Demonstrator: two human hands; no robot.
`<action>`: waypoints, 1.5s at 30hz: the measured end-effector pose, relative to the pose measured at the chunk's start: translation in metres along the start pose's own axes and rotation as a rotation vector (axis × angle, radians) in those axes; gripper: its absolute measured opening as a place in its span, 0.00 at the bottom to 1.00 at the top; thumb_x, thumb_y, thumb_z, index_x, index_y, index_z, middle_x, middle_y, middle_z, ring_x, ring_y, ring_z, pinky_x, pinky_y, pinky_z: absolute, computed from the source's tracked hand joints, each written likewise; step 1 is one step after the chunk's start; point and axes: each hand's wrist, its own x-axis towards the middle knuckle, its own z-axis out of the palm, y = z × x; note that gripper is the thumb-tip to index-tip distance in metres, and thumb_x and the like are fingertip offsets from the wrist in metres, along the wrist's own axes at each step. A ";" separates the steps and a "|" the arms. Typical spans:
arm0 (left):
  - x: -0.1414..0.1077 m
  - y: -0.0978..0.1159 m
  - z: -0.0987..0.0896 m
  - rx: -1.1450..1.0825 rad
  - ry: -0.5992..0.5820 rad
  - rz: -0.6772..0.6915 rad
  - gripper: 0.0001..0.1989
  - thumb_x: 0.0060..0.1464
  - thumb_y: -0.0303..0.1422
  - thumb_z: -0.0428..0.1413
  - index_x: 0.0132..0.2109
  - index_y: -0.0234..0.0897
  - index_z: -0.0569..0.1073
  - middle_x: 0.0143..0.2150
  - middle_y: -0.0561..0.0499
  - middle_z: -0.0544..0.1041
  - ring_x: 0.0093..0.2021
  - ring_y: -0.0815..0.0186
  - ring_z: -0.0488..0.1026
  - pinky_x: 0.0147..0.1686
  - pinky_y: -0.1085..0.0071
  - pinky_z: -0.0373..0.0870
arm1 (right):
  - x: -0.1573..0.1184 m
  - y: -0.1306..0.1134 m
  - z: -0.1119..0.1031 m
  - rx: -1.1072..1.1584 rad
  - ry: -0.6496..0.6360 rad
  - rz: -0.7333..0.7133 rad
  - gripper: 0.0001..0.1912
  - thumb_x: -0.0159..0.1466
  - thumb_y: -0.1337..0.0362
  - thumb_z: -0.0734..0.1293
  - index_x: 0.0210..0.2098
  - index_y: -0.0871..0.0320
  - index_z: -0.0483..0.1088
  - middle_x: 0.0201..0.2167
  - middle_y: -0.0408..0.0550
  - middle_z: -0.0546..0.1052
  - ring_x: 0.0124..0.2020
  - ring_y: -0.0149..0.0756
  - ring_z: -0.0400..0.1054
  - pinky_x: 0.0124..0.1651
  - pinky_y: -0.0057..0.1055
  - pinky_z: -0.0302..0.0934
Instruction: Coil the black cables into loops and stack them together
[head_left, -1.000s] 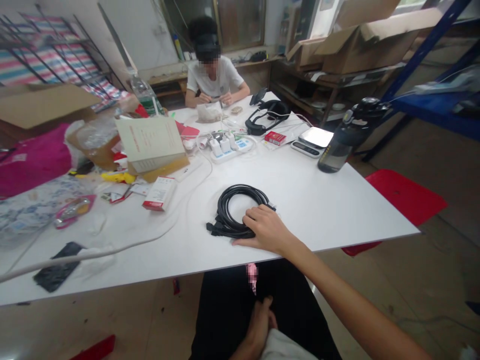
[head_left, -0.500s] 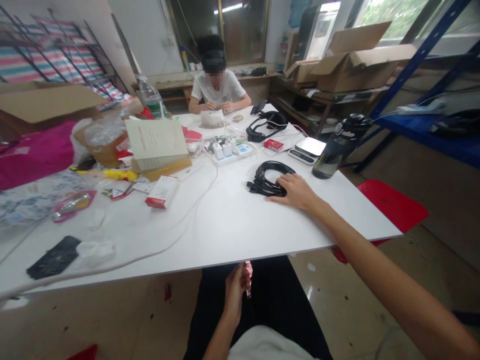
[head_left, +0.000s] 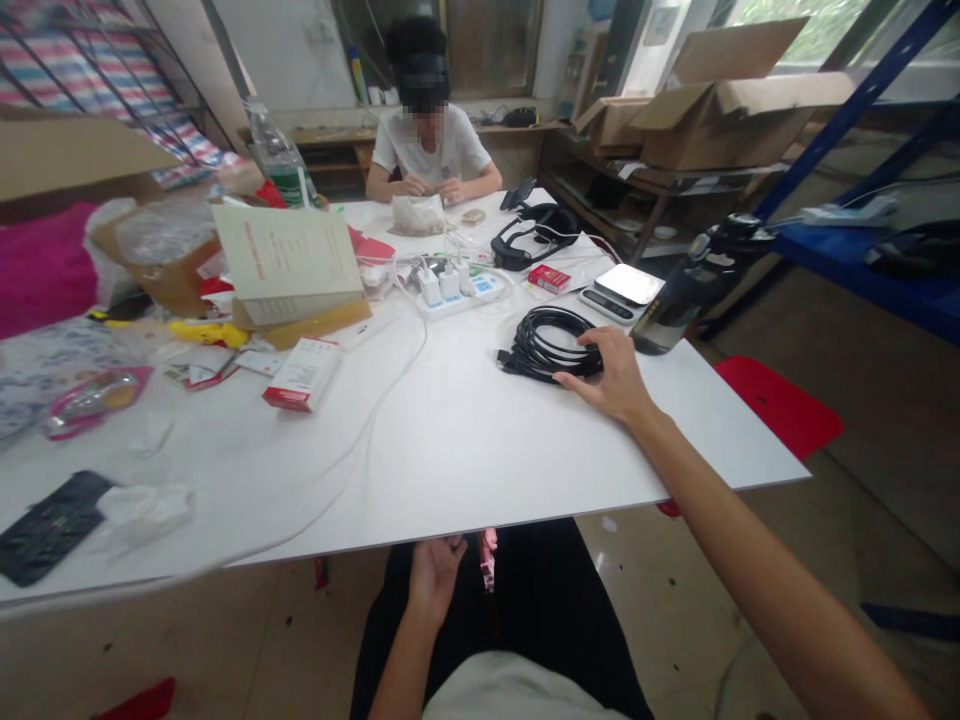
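A coil of black cable point(head_left: 551, 335) lies on the white table point(head_left: 442, 440), its plug ends at the coil's left. At the coil's right edge is my right hand point(head_left: 615, 375), with thumb and fingers apart and curved around that side; it does not grip the cable firmly. My left hand point(head_left: 435, 580) is low, above my lap at the table's front edge, its fingers loosely bent and partly hidden under the edge. Nothing shows in it. Just right of it, a small pink patterned thing point(head_left: 488, 560) rests over my dark trousers, apart from the hand.
A dark bottle point(head_left: 686, 290), a small scale point(head_left: 619, 290) and a red box point(head_left: 549, 278) stand beyond the coil. Behind are a power strip point(head_left: 461, 298) and a black headset point(head_left: 525, 245). Left are a white-red box point(head_left: 304, 375) and clutter. Another person point(head_left: 427, 150) sits opposite.
My right hand has drawn back to the right and its grip on the coil has loosened. My left hand has moved left, away from the pink patterned thing. The view has shifted slightly.
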 end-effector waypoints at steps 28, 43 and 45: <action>0.051 0.163 0.229 1.005 -0.752 0.545 0.22 0.62 0.52 0.64 0.39 0.34 0.79 0.28 0.54 0.71 0.22 0.74 0.59 0.21 0.75 0.51 | -0.005 -0.003 0.007 -0.135 -0.145 0.011 0.28 0.67 0.36 0.71 0.42 0.57 0.74 0.39 0.52 0.80 0.40 0.43 0.70 0.49 0.41 0.60; 0.057 0.164 0.225 0.844 -0.712 0.507 0.21 0.62 0.50 0.66 0.39 0.33 0.79 0.28 0.54 0.70 0.24 0.74 0.63 0.25 0.74 0.56 | -0.004 0.000 0.004 -0.101 -0.116 -0.004 0.27 0.68 0.37 0.70 0.43 0.56 0.73 0.40 0.51 0.80 0.43 0.45 0.72 0.49 0.43 0.60; 0.057 0.164 0.224 0.838 -0.716 0.503 0.20 0.62 0.50 0.66 0.39 0.34 0.79 0.28 0.54 0.70 0.24 0.74 0.63 0.25 0.73 0.56 | -0.003 0.000 0.002 -0.098 -0.089 -0.032 0.25 0.68 0.38 0.71 0.43 0.55 0.72 0.39 0.50 0.79 0.42 0.45 0.71 0.49 0.43 0.60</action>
